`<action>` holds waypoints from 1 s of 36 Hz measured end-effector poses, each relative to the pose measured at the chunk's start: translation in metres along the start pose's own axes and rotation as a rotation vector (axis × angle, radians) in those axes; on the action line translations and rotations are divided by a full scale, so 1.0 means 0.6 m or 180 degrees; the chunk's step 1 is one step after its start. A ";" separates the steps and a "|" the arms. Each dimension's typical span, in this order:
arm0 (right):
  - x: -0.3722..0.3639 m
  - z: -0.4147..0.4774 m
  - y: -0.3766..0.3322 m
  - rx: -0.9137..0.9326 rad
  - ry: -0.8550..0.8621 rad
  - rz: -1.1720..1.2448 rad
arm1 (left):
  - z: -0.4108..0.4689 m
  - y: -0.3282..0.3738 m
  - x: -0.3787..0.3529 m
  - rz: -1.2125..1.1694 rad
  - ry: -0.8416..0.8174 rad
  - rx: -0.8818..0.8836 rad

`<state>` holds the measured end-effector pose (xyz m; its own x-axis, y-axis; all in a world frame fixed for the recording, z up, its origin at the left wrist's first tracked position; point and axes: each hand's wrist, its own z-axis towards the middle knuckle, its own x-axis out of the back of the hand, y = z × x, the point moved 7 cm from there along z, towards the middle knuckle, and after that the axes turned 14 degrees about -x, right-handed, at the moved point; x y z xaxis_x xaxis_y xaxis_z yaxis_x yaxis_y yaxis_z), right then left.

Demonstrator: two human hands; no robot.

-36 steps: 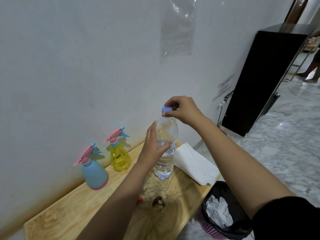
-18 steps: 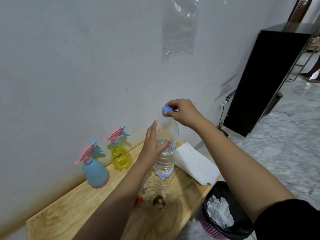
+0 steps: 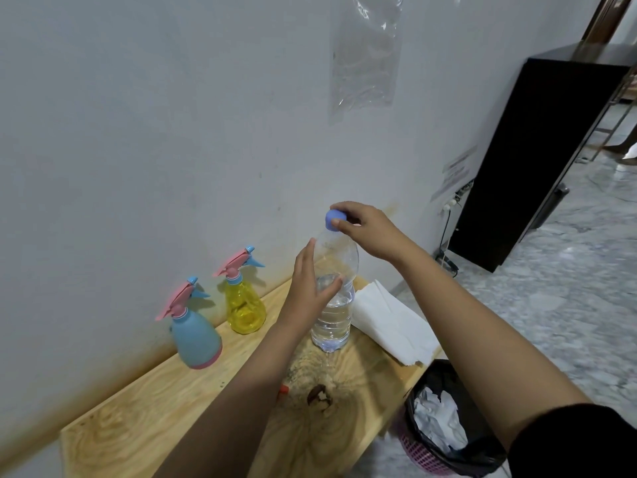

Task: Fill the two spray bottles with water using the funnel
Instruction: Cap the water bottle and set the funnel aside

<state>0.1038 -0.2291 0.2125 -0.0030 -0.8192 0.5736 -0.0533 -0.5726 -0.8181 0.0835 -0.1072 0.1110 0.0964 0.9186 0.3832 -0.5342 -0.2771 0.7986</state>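
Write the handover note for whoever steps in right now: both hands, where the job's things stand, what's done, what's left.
Left hand: wrapped around the water bottle, steadying it upright on the wooden table.
Right hand: fingers pinched on the bottle's blue cap, which sits on the neck.
Bottle is roughly half full.
Blue spray bottle and yellow spray bottle stand by the wall, left of the water bottle, pink trigger heads on.
Only a small orange piece shows beside the left forearm; I cannot tell whether it is the funnel.
Done: no filling that I can see.
Left: uncap the water bottle, take off both spray heads, pour through the funnel.
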 end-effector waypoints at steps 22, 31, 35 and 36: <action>0.004 -0.015 0.016 -0.0373 0.1308 -0.0175 | -0.008 -0.001 -0.003 -0.0150 0.0206 -0.0009; -0.012 -0.031 0.022 -0.0322 0.1386 -0.0102 | -0.014 0.012 -0.003 0.0105 0.0118 -0.0105; -0.043 -0.036 0.049 -0.0140 0.0787 0.0348 | -0.025 0.006 0.003 0.0529 -0.0133 -0.0181; -0.051 -0.037 0.061 -0.0152 0.0620 0.0479 | -0.031 0.001 0.007 0.0607 -0.0201 -0.0155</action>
<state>0.0798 -0.2240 0.1659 -0.2065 -0.8706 0.4466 -0.0850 -0.4387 -0.8946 0.0680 -0.0985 0.1046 0.0414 0.8309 0.5548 -0.5876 -0.4289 0.6862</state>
